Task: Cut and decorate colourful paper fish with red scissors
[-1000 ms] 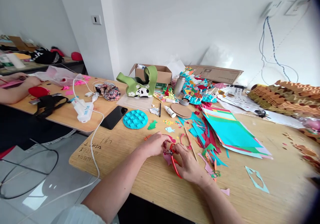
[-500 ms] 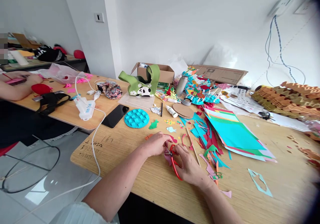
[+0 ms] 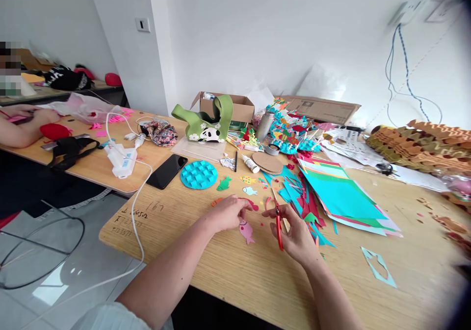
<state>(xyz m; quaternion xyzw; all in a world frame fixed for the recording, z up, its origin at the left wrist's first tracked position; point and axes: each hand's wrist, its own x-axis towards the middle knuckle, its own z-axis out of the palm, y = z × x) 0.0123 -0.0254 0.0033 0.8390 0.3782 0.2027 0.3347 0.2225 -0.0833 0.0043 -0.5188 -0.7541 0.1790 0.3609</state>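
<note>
The light wood table (image 3: 235,281) was strewn with cut paper. Near its edge, the person's right hand (image 3: 294,234) was closed around a pair of red-handled scissors (image 3: 279,232), the blades pointing far. The left hand (image 3: 227,213) lay curled just beside a pink paper fish (image 3: 246,232), which sat on the tabletop between the hands; whether those fingers pinched anything could not be told. To the right lay a stack of coloured paper (image 3: 342,195) and teal scraps (image 3: 287,192).

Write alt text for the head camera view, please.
A person's right hand holds red-handled scissors above a wooden table, near their left hand and a small pink paper fish. Stacked coloured paper sheets lie to the right.
</note>
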